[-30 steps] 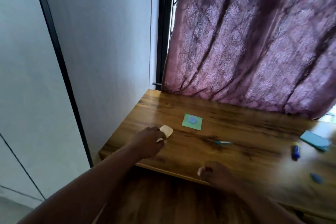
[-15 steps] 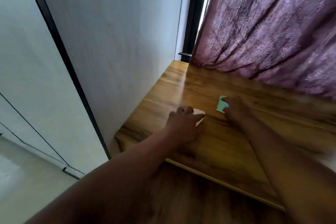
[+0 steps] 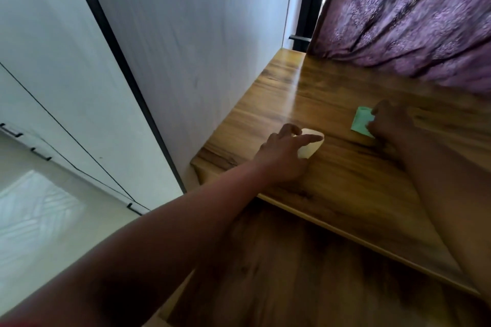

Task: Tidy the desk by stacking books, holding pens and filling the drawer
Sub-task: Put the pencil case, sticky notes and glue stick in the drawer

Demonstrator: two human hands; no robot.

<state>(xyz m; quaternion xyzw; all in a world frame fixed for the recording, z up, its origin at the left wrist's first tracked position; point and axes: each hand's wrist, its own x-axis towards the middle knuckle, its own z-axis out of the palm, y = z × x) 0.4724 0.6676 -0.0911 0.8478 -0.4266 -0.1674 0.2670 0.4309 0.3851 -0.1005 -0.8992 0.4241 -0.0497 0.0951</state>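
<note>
Nearest the desk's (image 3: pixel 345 188) front corner, the left hand (image 3: pixel 285 152) lies loosely spread over a small cream-white pad (image 3: pixel 309 147), fingers draped across its top without having closed on it. It looks light and stiff enough to pinch by its edges. Farther back, the right hand (image 3: pixel 388 125) crouches on a green sticky note (image 3: pixel 360 121), fingertips pressing its near edge; whether it is pinched I cannot tell. Thin and floppy, it is best peeled up by a corner.

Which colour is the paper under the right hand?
Light green. The paper shows best in the head view, partly covered by the right hand.
</note>
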